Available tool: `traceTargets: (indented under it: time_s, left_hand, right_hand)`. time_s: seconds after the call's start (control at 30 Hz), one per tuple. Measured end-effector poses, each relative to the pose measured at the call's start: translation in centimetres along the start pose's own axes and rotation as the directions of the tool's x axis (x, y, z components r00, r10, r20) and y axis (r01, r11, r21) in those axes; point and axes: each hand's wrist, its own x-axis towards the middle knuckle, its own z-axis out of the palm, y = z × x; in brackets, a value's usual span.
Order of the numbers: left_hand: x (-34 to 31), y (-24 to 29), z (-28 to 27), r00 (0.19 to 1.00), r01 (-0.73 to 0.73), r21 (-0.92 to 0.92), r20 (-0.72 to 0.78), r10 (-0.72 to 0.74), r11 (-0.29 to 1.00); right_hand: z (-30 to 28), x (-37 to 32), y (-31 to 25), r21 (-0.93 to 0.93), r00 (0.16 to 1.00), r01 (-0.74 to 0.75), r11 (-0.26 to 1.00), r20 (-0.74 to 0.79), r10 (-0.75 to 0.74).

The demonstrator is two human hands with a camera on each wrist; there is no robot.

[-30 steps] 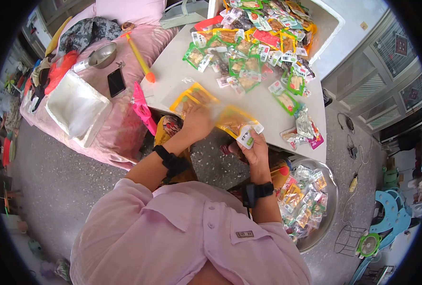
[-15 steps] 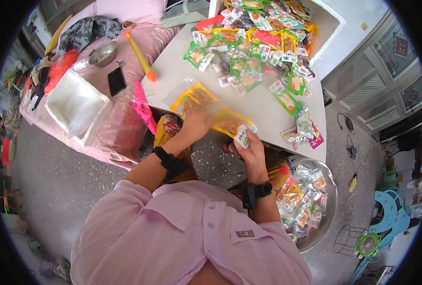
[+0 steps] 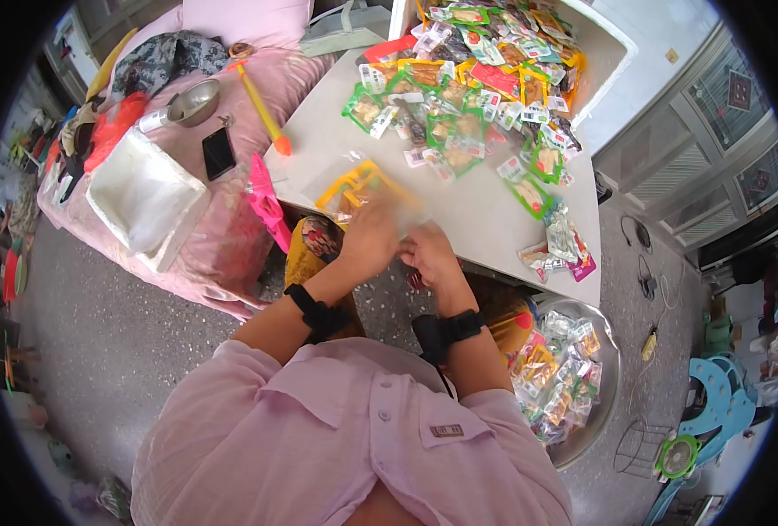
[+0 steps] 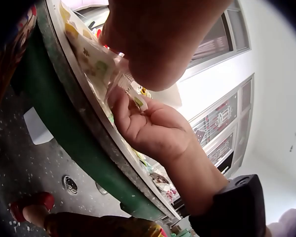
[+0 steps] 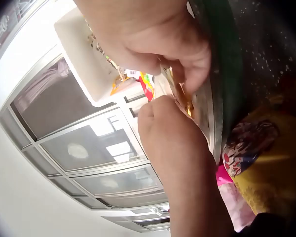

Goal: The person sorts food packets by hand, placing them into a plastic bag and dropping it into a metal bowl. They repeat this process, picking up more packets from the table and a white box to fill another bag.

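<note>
- We grip the clear bag [image 3: 360,182] with our left hand [image 3: 369,237], fingers curled, at the desk [image 3: 481,219] edge.
- Our right hand [image 3: 427,252] pinches a packet [image 4: 137,100] against the bag's mouth.

Grey speckled floor [image 3: 117,333] fills the left and bottom of my head view. White table [image 3: 481,215] in front of me, upper centre; its edge looks dark green in both wrist views. Left of it, upper left, a bed or couch, can't tell which, under a pink cover [image 3: 235,110], with a pink pillow [image 3: 240,17] at the top edge. On the cover: white foam box [image 3: 143,197], metal bowl [image 3: 193,101], black phone [image 3: 219,152]. Right edge: grey panelled doors [image 3: 704,131] with patterned glass. Lower right: blue plastic chair [image 3: 713,394] and wire stand [image 3: 643,443] on the floor. Bright daylight; white wall [image 4: 281,98] and glazed panes [image 5: 103,148] in the wrist views.
</note>
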Motion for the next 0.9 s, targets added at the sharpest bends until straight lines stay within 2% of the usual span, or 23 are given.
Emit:
traceTargets:
  time_s: [0.03,0.13,0.23,0.33,0.47,0.53,0.57,0.63,0.67,0.77,0.87,0.9]
  left_hand:
    - [-0.2,-0.1,-0.1,1.0,-0.014,0.002,0.002,0.014,1.0]
    - [-0.5,-0.1,-0.3,0.999,-0.031,0.004,0.026,0.031,1.0]
    - [-0.4,0.2,-0.6,0.998,-0.039,-0.012,0.049,0.04,0.999]
    - [-0.4,0.4,-0.7,0.997,-0.027,-0.039,0.067,0.03,0.999]
    - [-0.6,0.8,-1.5,0.999,-0.044,-0.032,-0.007,0.044,0.999]
    - [-1.2,1.2,-2.3,0.998,-0.062,0.012,0.008,0.062,0.998]
    - [-1.7,1.3,-2.5,0.997,-0.073,0.03,0.018,0.072,0.997]
    - [-2.7,1.2,-2.6,0.993,-0.116,0.089,0.033,0.114,0.989]
    - [-3.0,1.1,-2.6,0.99,-0.141,0.119,0.039,0.137,0.983]
    - [-3.6,-0.3,-1.5,0.981,-0.178,0.184,-0.044,0.189,0.967]
    - [-3.8,-1.4,-1.5,0.975,-0.219,0.135,-0.001,0.221,0.966]
    - [-3.6,-1.6,-1.8,0.976,-0.218,0.103,0.0,0.219,0.971]
  right_hand:
    - [-0.4,0.0,-0.2,-0.166,0.997,-0.07,0.984,0.011,0.072]
    - [-0.2,-0.4,-0.3,-0.111,0.998,-0.006,0.994,-0.061,-0.001]
    - [1.1,0.1,-0.7,-0.073,0.997,0.02,0.997,-0.07,-0.025]
    - [1.8,1.5,0.0,-0.123,0.995,0.075,0.99,-0.059,-0.083]
    - [1.3,1.0,-0.4,-0.449,0.969,0.151,0.881,-0.109,-0.221]
    - [0.2,0.3,-0.7,-0.621,0.933,0.177,0.763,-0.14,-0.33]
    - [-0.8,0.5,-0.6,-0.752,0.863,0.263,0.604,-0.096,-0.496]
    - [-2.5,1.1,-0.4,-0.923,0.659,0.328,0.203,0.07,-0.749]
    - [-3.1,1.4,-0.3,-0.932,0.617,0.353,0.081,0.166,-0.769]
    - [-3.5,1.9,-0.9,-0.951,0.719,0.3,-0.07,0.273,-0.639]
    - [-3.7,2.9,-0.8,-0.928,0.749,0.297,-0.226,0.373,-0.548]
    - [-3.5,2.8,-1.0,-0.929,0.76,0.277,-0.244,0.367,-0.536]
